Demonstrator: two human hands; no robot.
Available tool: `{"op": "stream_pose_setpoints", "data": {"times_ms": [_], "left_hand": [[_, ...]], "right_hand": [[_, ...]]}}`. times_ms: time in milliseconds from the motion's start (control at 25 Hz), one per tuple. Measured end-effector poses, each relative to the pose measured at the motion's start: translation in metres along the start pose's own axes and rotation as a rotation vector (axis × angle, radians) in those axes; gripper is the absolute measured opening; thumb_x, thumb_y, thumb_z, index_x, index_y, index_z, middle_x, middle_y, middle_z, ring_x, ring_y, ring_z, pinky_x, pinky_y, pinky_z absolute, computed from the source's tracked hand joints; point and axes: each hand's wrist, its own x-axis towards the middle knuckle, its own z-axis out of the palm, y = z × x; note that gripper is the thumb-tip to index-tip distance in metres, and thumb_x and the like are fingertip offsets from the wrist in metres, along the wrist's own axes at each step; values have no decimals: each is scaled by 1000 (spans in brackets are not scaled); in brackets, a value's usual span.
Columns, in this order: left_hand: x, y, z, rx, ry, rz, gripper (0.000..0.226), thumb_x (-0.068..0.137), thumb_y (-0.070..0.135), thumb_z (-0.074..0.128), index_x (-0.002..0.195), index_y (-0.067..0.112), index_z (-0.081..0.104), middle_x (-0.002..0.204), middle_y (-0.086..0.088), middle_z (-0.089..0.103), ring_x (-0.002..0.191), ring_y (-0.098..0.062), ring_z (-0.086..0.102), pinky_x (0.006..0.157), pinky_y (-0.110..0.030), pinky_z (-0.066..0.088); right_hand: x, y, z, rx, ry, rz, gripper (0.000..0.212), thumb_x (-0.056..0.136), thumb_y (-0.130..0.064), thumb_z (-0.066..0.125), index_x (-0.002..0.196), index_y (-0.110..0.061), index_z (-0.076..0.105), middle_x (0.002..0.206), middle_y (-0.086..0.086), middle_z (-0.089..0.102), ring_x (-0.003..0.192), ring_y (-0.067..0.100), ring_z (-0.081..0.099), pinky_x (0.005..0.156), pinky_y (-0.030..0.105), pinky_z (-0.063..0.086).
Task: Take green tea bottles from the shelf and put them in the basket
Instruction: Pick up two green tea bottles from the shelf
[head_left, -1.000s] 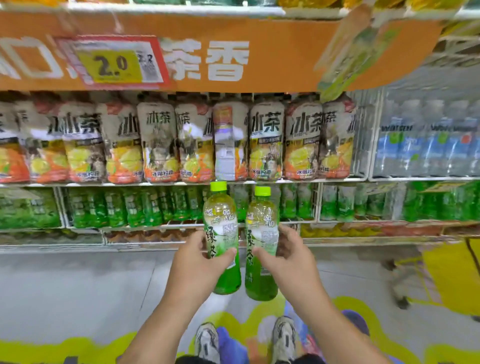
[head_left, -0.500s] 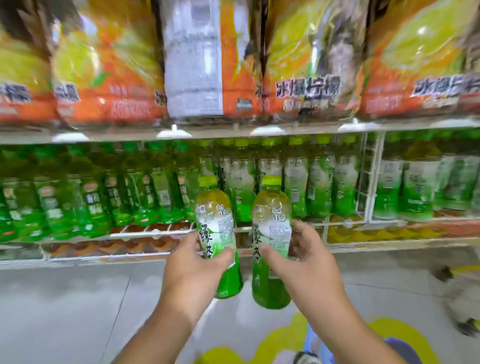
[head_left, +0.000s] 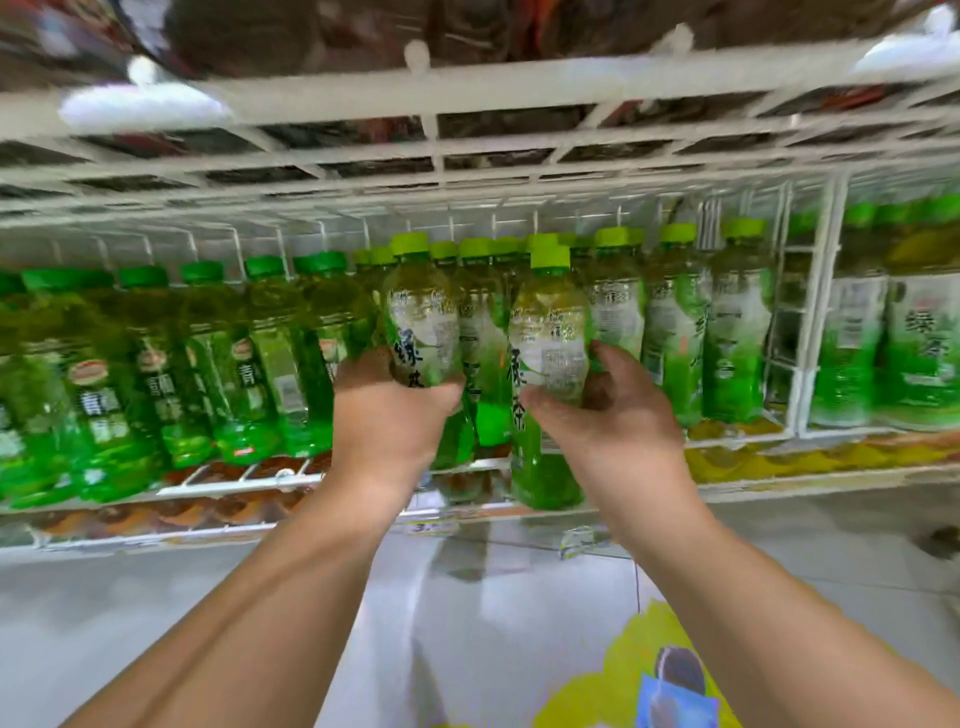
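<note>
My left hand (head_left: 387, 415) grips one green tea bottle (head_left: 422, 322) around its middle, upright, green cap on top. In my right hand (head_left: 605, 415) is a second green tea bottle (head_left: 545, 358), also upright, its base hanging below my fingers. Both bottles are held side by side right at the front of the white wire shelf (head_left: 467, 467), in front of the row of shelved green tea bottles (head_left: 675, 332). No basket is in view.
Darker green bottles (head_left: 171, 374) fill the shelf to the left. A white wire shelf (head_left: 467, 114) runs close overhead. More green tea bottles (head_left: 914, 343) stand in the right-hand bay behind a wire divider. Grey floor with a yellow sticker (head_left: 649, 670) lies below.
The view has dropped and moved in close to the green bottle shelf. Both hands, each still holding a bottle, have moved forward up to the shelf front.
</note>
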Motion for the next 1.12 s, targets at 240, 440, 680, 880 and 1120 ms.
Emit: {"op": "stream_pose_setpoints", "data": {"times_ms": [240,440,680,880,1120], "left_hand": [[16,-17,23,100,85,63,63,64,49,81,108,9,61,94,-11,68,88,-35,67,72,-44,57],[14,-15,19,424,154,108,79,66,54,86,121,10,51,117,-12,59,110,-38,58,79,-46,53],[11,-23,21,327,108,116,88,72,51,85,138,11,44,125,-14,57,108,-40,61,72,-44,52],[3,-37,17,375,66,201,100,76,50,82,154,14,32,136,-16,56,119,-39,58,75,-49,57],[-5,-35,0,474,-17,250,98,84,52,73,159,19,19,142,-14,48,123,-37,54,77,-48,56]], "right_hand": [[19,-7,15,-8,20,-13,68,81,-43,79,141,-34,49,109,-13,69,91,8,68,81,33,58],[23,-9,21,-101,-2,-92,76,86,-41,77,152,-28,41,140,-6,43,122,12,50,96,23,43],[22,-5,22,-189,-35,-99,81,90,-48,72,158,-31,32,157,-6,31,143,15,36,104,20,35],[16,5,22,-246,-82,-35,86,88,-60,67,159,-33,27,166,-4,22,153,19,23,116,33,32],[12,0,16,-366,-63,-79,88,86,-64,67,158,-31,27,159,-4,32,144,21,38,110,39,43]]}}
